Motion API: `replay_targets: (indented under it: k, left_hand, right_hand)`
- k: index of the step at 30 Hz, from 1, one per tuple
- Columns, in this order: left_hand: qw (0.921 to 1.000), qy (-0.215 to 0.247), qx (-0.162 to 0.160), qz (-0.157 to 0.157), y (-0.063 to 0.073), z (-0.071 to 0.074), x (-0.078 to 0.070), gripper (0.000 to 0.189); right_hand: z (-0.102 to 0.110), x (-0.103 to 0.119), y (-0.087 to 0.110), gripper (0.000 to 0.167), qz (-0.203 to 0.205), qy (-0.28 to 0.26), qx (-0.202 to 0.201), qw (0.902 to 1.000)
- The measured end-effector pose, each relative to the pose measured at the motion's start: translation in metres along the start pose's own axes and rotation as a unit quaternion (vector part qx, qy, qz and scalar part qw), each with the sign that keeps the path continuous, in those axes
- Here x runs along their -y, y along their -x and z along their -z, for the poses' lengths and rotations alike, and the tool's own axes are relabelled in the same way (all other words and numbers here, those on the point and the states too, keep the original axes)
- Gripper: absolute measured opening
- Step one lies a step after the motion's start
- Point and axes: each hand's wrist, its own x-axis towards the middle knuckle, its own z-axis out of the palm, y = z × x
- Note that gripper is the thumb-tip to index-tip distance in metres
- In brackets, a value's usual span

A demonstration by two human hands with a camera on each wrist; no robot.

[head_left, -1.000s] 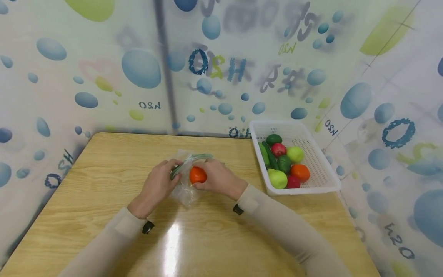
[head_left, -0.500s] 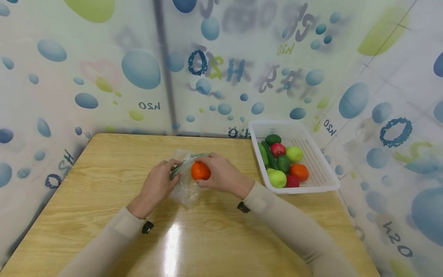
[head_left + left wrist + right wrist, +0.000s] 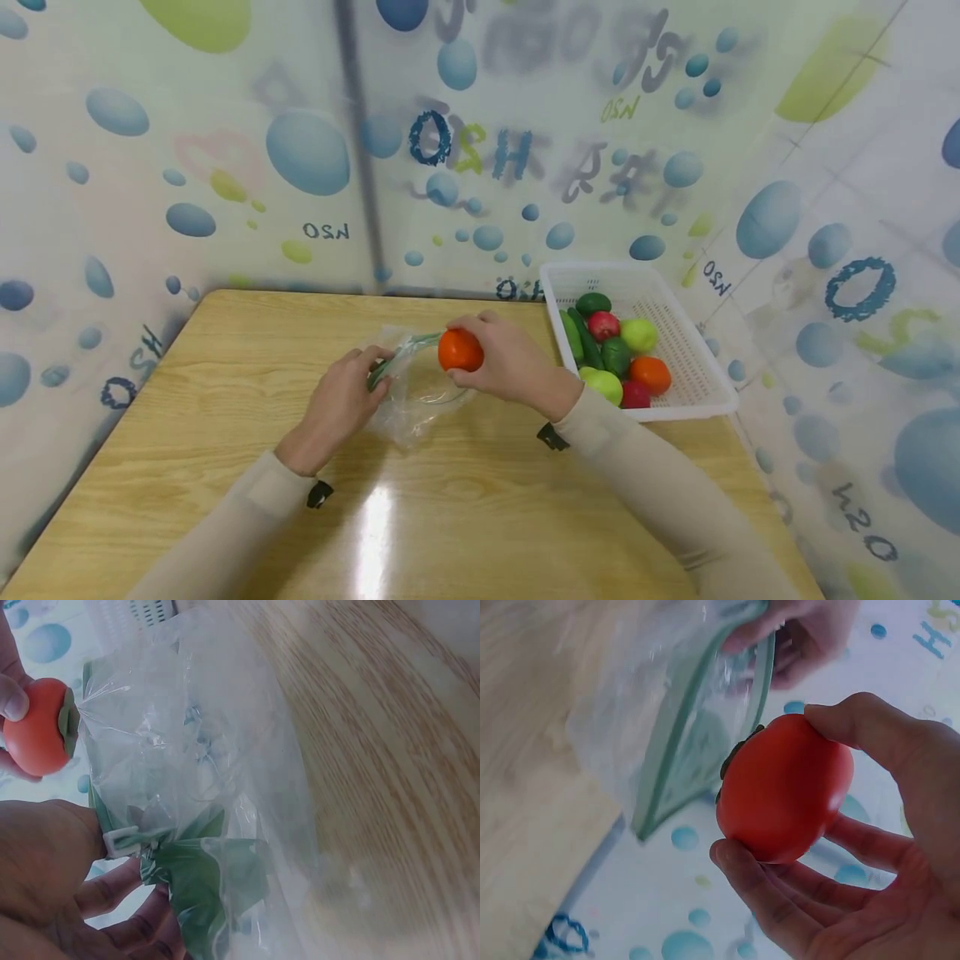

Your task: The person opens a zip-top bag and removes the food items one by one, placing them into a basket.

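Observation:
My right hand [image 3: 513, 362] grips an orange-red persimmon [image 3: 787, 787] between thumb and fingers. Its green leafy cap faces the bag in both wrist views. The persimmon is held just outside the mouth of a clear plastic zip bag [image 3: 408, 408]. With thumb and fingers, my left hand [image 3: 345, 400] pinches the bag's green zip edge [image 3: 679, 742]. In the left wrist view a small white slider [image 3: 122, 841] shows on that edge, near the left hand. The bag's mouth gapes toward the persimmon, and its lower part reaches the table.
A white plastic basket [image 3: 693, 375] stands at the right rear of the wooden table [image 3: 247, 358]. Inside lie cucumbers [image 3: 585, 337], green apples [image 3: 639, 335], another orange-red fruit [image 3: 650, 375] and several other fruits and vegetables. A patterned wall [image 3: 480, 192] closes off the back.
The right hand has drawn the persimmon right and slightly away from me, off the bag's mouth. My left hand has stayed at the bag's edge.

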Motion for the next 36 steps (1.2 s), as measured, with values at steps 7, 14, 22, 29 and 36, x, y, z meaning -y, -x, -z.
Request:
replay_targets:
  k: [7,14,22,29,36]
  left_hand:
    - [0.9999,-0.004,-0.012,0.0,0.002,0.003,0.001,0.041]
    - [0.9999,-0.009,-0.013,0.004,0.004,0.005,0.002,0.041]
    - [0.9998,-0.013,-0.01,0.012,0.004,0.005,0.004,0.042]
    - [0.9999,-0.008,-0.009,0.011,0.007,0.006,0.005,0.043]
    - [0.9999,-0.006,-0.01,0.009,0.007,0.005,0.004,0.043]
  right_hand:
    - [0.027,-0.022,-0.001,0.065,-0.007,0.018,-0.03,0.9994]
    - [0.05,-0.055,-0.007,0.061,-0.054,0.013,-0.041,0.9976]
    - [0.075,-0.109,-0.003,0.065,-0.127,0.028,-0.057,0.9899]
    - [0.092,-0.155,0.0,0.068,-0.191,0.032,-0.055,0.9794]
    - [0.101,-0.196,0.0,0.072,-0.221,0.041,-0.05,0.9731]
